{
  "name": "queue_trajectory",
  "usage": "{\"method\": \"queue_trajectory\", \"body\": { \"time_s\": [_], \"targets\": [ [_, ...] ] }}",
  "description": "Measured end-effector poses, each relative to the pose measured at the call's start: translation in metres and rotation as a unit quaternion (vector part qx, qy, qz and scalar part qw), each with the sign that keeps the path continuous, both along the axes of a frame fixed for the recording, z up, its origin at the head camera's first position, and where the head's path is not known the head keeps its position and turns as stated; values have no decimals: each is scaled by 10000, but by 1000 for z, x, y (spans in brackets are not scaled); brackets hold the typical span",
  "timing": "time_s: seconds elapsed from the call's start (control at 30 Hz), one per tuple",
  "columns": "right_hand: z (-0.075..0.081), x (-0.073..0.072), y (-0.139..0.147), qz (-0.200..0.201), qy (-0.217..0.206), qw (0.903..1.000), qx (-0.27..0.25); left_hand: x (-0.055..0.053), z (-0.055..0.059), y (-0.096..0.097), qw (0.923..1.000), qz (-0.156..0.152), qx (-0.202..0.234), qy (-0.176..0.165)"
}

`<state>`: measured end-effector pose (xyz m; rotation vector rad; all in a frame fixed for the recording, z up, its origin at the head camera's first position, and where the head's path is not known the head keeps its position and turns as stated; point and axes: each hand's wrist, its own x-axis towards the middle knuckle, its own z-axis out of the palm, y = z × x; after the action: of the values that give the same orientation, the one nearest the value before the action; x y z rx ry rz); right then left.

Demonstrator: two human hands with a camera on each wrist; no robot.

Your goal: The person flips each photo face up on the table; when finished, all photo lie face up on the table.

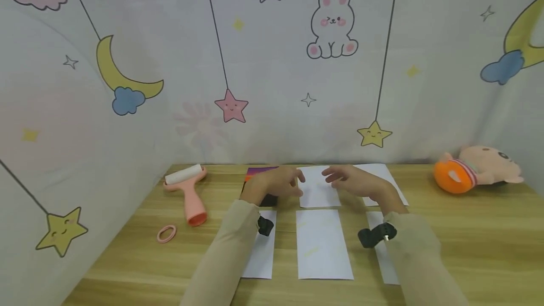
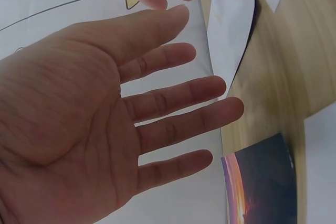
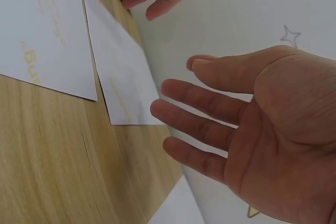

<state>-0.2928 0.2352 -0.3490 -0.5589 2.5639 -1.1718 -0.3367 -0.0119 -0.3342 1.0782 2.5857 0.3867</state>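
Observation:
My left hand (image 1: 276, 184) hovers over the back row of cards, fingers spread and holding nothing. Beneath it lies a sunset picture card (image 1: 260, 171), partly hidden by that hand; the left wrist view also shows its dark and orange face. Opposite, my right hand (image 1: 359, 183) is held in the air with relaxed fingers and a bare palm. Between the hands lies a white card (image 1: 318, 195), and behind the right one is another white card (image 1: 388, 181). The front row has a left card (image 1: 263, 259), a middle card (image 1: 324, 249) and a right card (image 1: 386, 263), all white side up.
At the left lie a roller (image 1: 193, 195) with a pink handle and a pink ring (image 1: 166, 233). A plush toy (image 1: 478, 169) with an orange part lies at the back right. A printed curtain (image 1: 272, 60) borders the wooden table (image 1: 467, 249) behind.

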Motion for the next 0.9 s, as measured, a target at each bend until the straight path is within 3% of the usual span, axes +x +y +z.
{"method": "queue_trajectory", "body": {
  "time_s": [0.4,0.67,0.9],
  "targets": [
    [-1,0,6,-70,-360,9990,273,2,-8,6,9993,183,-274,-150],
    [-1,0,8,-80,-452,9984,329,5,-9,13,9945,301,-934,354],
    [-1,-1,3,-95,-580,9978,312,6,-12,15,9920,477,-1104,389]
  ]
}}
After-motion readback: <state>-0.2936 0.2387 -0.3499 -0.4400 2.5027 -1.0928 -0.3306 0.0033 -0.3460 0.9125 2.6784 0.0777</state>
